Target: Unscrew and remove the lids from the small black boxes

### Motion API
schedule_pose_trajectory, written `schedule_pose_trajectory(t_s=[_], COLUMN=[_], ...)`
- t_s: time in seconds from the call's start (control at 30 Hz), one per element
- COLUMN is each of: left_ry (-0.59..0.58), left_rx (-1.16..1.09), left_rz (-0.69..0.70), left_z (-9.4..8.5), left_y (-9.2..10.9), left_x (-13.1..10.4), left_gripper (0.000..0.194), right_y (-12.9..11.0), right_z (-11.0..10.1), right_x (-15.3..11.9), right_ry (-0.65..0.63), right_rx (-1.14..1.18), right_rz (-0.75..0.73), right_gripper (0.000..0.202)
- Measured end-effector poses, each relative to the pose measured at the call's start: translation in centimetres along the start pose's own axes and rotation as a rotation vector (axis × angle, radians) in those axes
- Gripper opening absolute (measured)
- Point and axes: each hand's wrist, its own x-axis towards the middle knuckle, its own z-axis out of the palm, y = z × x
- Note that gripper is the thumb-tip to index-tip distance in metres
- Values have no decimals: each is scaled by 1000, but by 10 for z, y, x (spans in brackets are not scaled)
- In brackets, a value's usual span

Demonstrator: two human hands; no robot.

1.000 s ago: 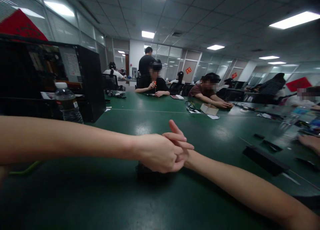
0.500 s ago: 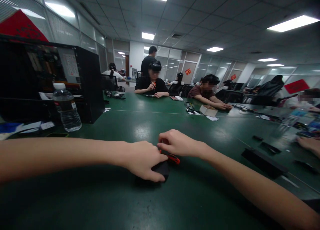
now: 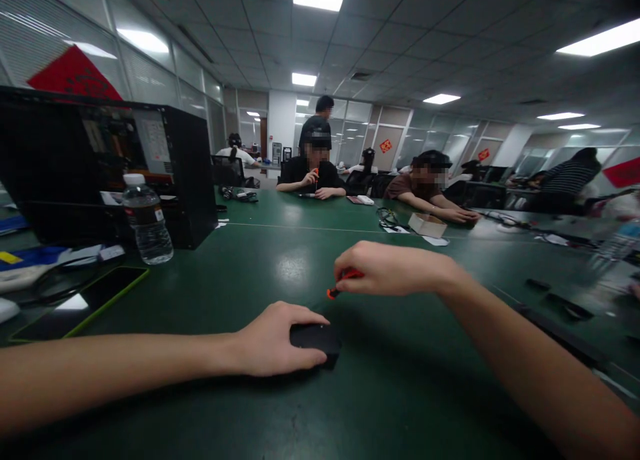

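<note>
My left hand (image 3: 273,340) grips a small black box-like device (image 3: 316,341) flat on the green table, thumb along its near side and fingers over the far side. Above the table, up and to the right of that device, my right hand (image 3: 373,270) is closed around a red-orange and black screwdriver (image 3: 351,273). One orange end of it pokes out below the fingers, apart from the device; much of the rest is hidden in the hand.
An open computer case (image 3: 187,173) stands at the left with a water bottle (image 3: 147,220) before it. A phone (image 3: 85,303) lies nearer. Across the green table (image 3: 300,413) are people, cables and a small box (image 3: 427,225). Black parts (image 3: 565,307) lie at right.
My right hand has picked up the screwdriver from beside the black device and lifted it up and to the right. My left hand still holds the device, its fingers shifted back.
</note>
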Motion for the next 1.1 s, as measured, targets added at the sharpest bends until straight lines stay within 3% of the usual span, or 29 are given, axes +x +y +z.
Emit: schedule_pose_trajectory(t_s=[0.1, 0.2, 0.43, 0.77, 1.1], left_ry=[43, 78, 129, 133, 141], left_rx=[-70, -98, -82, -54, -16], left_rz=[-82, -69, -2, -7, 44], left_z=[5, 8, 13, 11, 12], left_y=[1, 1, -6, -2, -7], left_x=[-3, -5, -5, -4, -4], left_gripper=[48, 49, 48, 46, 46], right_y=[-11, -20, -25, -32, -28], right_z=[-30, -42, -33, -29, -26], right_x=[-13, -20, -9, -10, -2], right_ry=[124, 194, 299, 311, 380], right_rx=[-18, 9, 19, -50, -107], right_rz=[-2, -24, -85, -129, -36], right_gripper=[37, 39, 33, 22, 24])
